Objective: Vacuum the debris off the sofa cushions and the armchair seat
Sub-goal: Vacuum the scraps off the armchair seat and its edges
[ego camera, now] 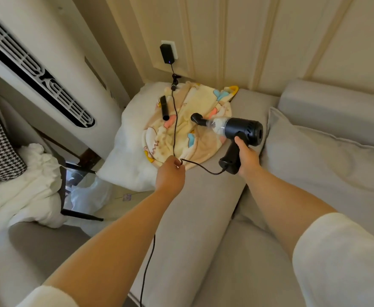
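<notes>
- The grey sofa [203,207] filled the lower and right part of the view, its back cushions [328,156] along the right
- A tall white air conditioner [48,69] stood at the left, beside the sofa's far end
- A cartoon-print blanket [195,129] lay bunched on a white pillow [124,156] at that far end
- The black handheld vacuum [237,131] hung over the seat by the blanket, nozzle toward the blanket
- The right hand [248,158] was clamped round the vacuum's handle
- The left hand [170,173] was pinched shut on the black cable [175,120], which ran from a wall adapter [166,54] to the handle's base
- A loose black nozzle [165,108] lay on the blanket
</notes>
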`<state>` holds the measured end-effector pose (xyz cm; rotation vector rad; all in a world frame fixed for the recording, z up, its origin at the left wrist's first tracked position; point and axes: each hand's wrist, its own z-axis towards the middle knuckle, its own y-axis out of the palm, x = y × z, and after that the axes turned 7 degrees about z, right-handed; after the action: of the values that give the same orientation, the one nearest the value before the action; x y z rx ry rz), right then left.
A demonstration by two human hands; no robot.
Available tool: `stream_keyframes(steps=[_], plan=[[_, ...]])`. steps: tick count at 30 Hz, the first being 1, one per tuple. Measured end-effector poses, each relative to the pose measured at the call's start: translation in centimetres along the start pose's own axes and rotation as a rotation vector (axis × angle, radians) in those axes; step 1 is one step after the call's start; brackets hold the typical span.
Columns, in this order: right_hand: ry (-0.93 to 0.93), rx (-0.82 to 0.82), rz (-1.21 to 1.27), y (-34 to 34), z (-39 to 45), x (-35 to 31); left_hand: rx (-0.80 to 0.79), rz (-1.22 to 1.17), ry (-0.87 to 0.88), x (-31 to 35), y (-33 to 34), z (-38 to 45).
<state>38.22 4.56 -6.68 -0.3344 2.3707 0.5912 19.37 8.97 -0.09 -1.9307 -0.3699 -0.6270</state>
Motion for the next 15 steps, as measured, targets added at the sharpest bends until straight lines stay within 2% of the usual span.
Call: stream_keyframes(steps=[3, 9, 15], plan=[[0.074, -0.012, -0.127, 0.6, 1.8, 1.6, -0.009, 0.016, -0.017, -1.4, 0.8, 0.8], [0.046, 0.083, -0.562, 0.5, 2.6, 4.2, -0.123, 0.068, -0.051, -3.1, 2.3, 0.3], [0.095, 0.061, -0.59, -0.3, 1.4, 3.6, -0.163, 0.062, -0.071, -3.4, 2.0, -1.0]])
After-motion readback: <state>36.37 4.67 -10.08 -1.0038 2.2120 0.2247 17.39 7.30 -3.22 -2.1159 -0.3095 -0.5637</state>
